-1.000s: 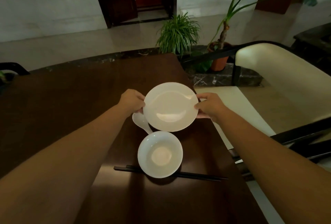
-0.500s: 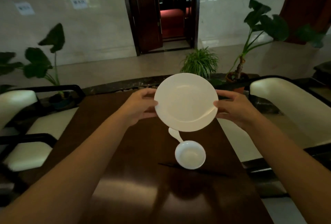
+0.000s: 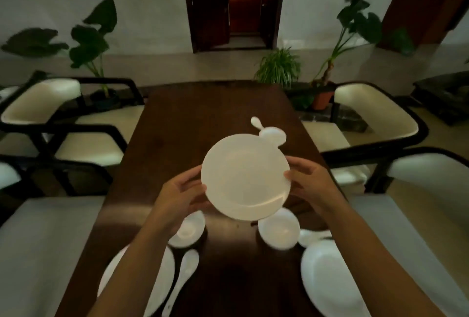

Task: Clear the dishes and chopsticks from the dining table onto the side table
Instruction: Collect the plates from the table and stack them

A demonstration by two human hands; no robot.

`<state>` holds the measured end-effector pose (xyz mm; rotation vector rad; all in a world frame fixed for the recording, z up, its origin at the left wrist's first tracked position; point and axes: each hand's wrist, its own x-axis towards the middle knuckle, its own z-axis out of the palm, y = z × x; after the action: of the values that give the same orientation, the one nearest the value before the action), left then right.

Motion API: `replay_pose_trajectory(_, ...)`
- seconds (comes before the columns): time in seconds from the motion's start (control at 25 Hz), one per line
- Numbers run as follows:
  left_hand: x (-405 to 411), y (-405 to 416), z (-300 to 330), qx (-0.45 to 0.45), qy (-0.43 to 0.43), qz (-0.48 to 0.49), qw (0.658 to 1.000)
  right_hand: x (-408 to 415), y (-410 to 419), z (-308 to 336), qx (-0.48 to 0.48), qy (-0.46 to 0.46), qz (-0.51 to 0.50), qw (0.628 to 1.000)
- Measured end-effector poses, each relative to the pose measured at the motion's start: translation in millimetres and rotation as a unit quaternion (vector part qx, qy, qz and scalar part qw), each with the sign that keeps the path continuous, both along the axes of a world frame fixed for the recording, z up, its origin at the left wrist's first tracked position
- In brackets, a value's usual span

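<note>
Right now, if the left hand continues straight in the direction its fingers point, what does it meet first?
The left hand points right, across the table, and already grips the rim of the held plate. Going on, it would probably meet the right hand on the opposite rim, though depth is hard to judge.

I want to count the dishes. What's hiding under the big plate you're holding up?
Below the held plate lies dark table. Two small bowls peek out at its lower edge, another bowl with a spoon past its far rim. Whatever sits directly beneath stays covered.
</note>
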<state>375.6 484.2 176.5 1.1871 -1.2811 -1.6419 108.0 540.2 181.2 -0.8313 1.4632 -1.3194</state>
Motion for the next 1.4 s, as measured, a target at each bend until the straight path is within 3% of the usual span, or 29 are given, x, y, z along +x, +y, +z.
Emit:
replay_pose_trajectory(0.32,48,118,-103,0.117,-0.038,0.038,0.992,63,111,-105,0.124,0.032,-0.007,0.992)
replay_pose_trajectory(0.6,41,164,-167,0.238,-0.047,0.076,0.967,66,140,-172,0.182,0.033,-0.011,0.983)
replay_pose_trajectory(1.0,33,176,-195,0.248,-0.064,0.112,0.96,60,136,-202,0.226,0.078,0.015,0.971)
replay_pose_trajectory(1.2,31,178,-198,0.196,-0.105,0.107,0.969,43,150,-193,0.233,0.216,0.03,0.948)
replay_pose_trajectory(1.32,25,183,-201,0.179,-0.115,0.116,0.97,5,181,-178,0.201,0.274,-0.11,0.934)
replay_pose_trajectory(1.4,23,185,-206,0.158,-0.131,0.126,0.971,-26,203,-172,0.194,0.363,-0.177,0.894)
